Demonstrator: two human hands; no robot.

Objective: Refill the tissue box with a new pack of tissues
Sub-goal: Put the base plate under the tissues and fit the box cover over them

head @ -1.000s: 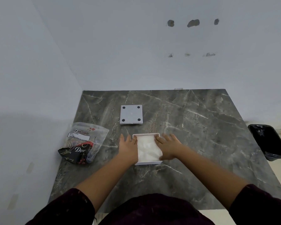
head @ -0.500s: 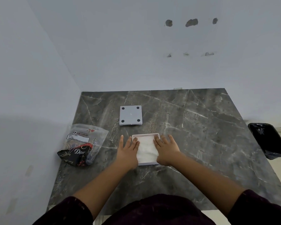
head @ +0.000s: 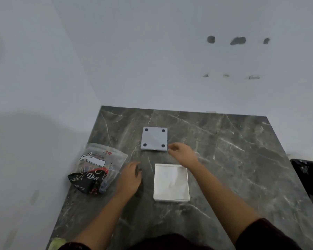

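Observation:
The white square tissue box [head: 171, 197] lies open on the dark marble table [head: 233, 159], filled with white tissues [head: 171, 181]. Behind it lies its grey square cover [head: 154, 138], face down with four dark feet showing. My right hand [head: 182, 153] hovers at the cover's near right corner, fingers curled and apart, holding nothing. My left hand [head: 129, 177] rests open on the table to the left of the box, touching neither the box nor the bag.
A crumpled plastic bag [head: 96, 168] with black and red print lies at the table's left edge. White walls close the back and left sides. A black bin [head: 307, 177] stands on the floor past the table's right edge.
Both hands have come off the tissues in the box. My right hand moved up toward the grey cover; my left hand moved left onto the table.

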